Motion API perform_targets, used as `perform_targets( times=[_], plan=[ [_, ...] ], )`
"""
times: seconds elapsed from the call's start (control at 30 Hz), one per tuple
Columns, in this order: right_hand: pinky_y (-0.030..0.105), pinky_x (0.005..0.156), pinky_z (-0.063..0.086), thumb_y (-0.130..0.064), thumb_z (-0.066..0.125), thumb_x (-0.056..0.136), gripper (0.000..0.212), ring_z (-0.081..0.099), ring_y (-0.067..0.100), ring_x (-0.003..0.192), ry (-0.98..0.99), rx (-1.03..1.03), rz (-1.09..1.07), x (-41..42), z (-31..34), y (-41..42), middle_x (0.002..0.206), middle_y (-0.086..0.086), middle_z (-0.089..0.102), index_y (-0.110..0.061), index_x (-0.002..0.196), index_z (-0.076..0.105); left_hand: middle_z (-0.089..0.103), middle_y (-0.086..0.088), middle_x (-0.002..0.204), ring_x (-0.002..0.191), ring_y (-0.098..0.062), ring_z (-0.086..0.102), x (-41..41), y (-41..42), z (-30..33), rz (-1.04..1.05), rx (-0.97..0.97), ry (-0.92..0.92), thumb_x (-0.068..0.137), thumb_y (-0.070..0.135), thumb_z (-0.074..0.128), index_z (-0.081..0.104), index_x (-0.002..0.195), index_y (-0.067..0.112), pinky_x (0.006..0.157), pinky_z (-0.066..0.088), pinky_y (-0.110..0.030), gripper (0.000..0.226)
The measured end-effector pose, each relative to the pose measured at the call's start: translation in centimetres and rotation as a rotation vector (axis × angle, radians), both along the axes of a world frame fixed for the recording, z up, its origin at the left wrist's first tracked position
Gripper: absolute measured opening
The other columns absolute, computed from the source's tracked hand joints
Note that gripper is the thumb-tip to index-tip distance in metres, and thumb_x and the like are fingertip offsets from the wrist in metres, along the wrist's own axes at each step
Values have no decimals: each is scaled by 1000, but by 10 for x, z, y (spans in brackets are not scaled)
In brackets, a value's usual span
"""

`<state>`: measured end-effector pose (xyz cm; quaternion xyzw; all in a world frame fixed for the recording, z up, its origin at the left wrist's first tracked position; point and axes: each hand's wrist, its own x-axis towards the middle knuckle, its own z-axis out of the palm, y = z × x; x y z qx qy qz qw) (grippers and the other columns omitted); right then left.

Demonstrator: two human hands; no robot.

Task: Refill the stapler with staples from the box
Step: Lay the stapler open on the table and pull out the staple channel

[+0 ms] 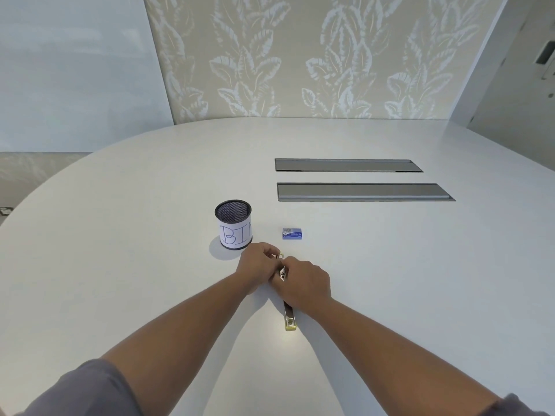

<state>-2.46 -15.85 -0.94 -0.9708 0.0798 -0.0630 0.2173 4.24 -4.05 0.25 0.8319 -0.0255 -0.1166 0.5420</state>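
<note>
The stapler (289, 318) lies flipped open on the white table (120, 265), its metal arm and yellow-green tip pointing toward me, its other half under my hands. My left hand (255, 265) curls around the far end of the stapler. My right hand (303, 283) grips the middle part, fingers wrapped over the metal channel. The small blue staple box (292, 233) sits shut on the table just beyond my hands, apart from both. Whether staples lie in the channel is hidden.
A black mesh cup (233, 225) with a paper label reading "BIN" stands left of the box, close to my left hand. Two long grey cable hatches (360, 192) are set into the table farther back. A leaf-patterned wall rises behind.
</note>
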Motion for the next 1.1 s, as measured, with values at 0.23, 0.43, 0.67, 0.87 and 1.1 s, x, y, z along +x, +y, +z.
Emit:
perform_targets(
  times=[0.23,0.43,0.67,0.87,1.1],
  plan=[
    [30,59,39,-54,37,77,31,61,17,67,-63,153,28,-5,-7,-17,65,-6,65,-34,98,48,71,-1,98,80,-11,64,2,9,-8,-49,145,-251,91,10,68,72,115,14,69,44,-9,24],
    [24,64,39,-47,55,86,36,60,-2,72,-14,245,123,2,-2,-33,73,-21,65,-46,122,52,68,1,124,115,-20,59,0,14,-21,-240,344,-509,91,3,58,60,138,19,100,47,-38,50],
    [26,65,40,-52,59,86,47,59,-3,73,49,252,207,10,5,-39,73,-27,63,-62,131,47,60,19,111,115,-15,52,2,14,-35,-209,321,-495,95,7,51,46,149,28,93,37,-23,59],
    [26,61,41,-50,65,84,42,58,-3,71,86,280,199,15,8,-38,79,-22,65,-71,116,46,67,2,120,121,-18,51,5,13,-38,-191,332,-484,94,10,51,50,146,29,94,37,-24,56],
    [30,67,48,-44,72,82,24,63,5,74,138,347,158,18,10,-37,82,-13,71,-46,105,66,69,4,78,82,-20,55,0,10,-30,-197,361,-592,80,15,46,66,97,22,69,52,-37,27]
  ],
)
